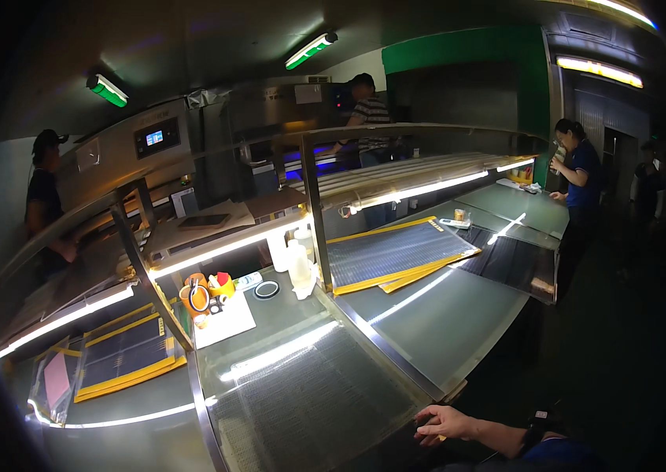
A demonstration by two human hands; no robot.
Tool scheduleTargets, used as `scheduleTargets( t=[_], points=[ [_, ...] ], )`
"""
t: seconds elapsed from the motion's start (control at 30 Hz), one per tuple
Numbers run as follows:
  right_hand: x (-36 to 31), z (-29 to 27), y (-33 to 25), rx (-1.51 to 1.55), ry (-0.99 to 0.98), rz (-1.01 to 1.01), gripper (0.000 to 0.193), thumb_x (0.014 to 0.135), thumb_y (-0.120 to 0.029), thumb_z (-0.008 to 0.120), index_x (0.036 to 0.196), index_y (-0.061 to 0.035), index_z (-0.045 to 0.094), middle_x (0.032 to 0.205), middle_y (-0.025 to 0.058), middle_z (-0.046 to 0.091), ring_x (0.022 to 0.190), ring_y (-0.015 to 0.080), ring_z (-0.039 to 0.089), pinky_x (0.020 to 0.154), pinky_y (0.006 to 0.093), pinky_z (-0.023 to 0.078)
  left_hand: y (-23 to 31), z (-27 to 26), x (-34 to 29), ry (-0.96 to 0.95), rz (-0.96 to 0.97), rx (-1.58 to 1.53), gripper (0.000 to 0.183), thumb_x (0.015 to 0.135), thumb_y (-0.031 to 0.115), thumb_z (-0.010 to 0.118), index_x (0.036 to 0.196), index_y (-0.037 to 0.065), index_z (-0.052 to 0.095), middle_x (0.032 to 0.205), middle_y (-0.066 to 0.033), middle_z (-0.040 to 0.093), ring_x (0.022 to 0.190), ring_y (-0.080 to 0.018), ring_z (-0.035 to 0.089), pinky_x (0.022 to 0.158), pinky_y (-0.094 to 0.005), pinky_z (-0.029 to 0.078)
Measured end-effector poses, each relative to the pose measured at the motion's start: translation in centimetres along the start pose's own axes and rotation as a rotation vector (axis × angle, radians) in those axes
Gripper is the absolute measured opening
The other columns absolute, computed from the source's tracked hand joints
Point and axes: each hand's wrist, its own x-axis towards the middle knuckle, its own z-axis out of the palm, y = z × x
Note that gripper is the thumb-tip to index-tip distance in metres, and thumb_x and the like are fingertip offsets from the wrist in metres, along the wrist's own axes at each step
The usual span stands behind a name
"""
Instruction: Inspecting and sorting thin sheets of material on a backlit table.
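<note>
My right hand (pixel 447 423), lower right, half-curled near the dark sheet (pixel 309 405) — can't tell grip; left hand unseen. Sheet looks light, bendy — hold by edges.

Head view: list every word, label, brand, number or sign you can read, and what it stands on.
Nothing is clear enough to quote.
Control screen, on the steel machine: too small.
Steel machine, above the screen: faint lettering, blurred.
Yellow-edged sheet, upper right corner: dark marks, too small.
Left yellow-edged stack, right border: dark marks, too small.
Pale pack by the round black-rimmed item: printing blurred.
</note>
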Motion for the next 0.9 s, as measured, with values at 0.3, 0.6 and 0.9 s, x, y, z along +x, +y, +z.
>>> scheduleTargets(
  t=[0.3, 0.6, 0.9],
  points=[
    [0.1, 0.0, -0.5, 0.107, 0.047, -0.038, 0.043, 0.090, -0.009, 0.047, 0.129, -0.0045, 0.031, 0.098, 0.0196, 0.060, 0.082, 0.0257, 0.063, 0.073, 0.0343, 0.055, -5.0, -0.2, -5.6, -0.202, -0.514, -0.215, 0.048, 0.079, 0.040, 0.049, 0.108, 0.002, 0.055, 0.105, -0.0210, 0.056, 0.097, -0.0374, 0.053, 0.081, -0.0460, 0.043],
    [-0.9, -0.5, 0.2, 0.229, 0.035, -0.126, 0.039, 0.091, -0.009, 0.046, 0.128, -0.0071, 0.037, 0.097, 0.0179, 0.061, 0.079, 0.0226, 0.064, 0.069, 0.0330, 0.055, -5.7, -2.7, -7.5, -0.494, -0.903, -0.520, 0.053, 0.081, 0.047, 0.049, 0.112, 0.003, 0.053, 0.110, -0.0174, 0.055, 0.103, -0.0343, 0.051, 0.084, -0.0441, 0.042],
    [1.4, -0.2, 1.2, 0.393, 0.090, -0.083, 0.040, 0.089, -0.008, 0.048, 0.128, -0.0059, 0.037, 0.091, 0.0161, 0.061, 0.068, 0.0222, 0.063, 0.058, 0.0306, 0.055, 20.7, -1.7, -15.7, -1.491, -0.318, -0.042, 0.035, 0.084, 0.024, 0.059, 0.104, -0.005, 0.053, 0.091, -0.0126, 0.061, 0.071, -0.0225, 0.062, 0.061, -0.0254, 0.051]
  ],
)
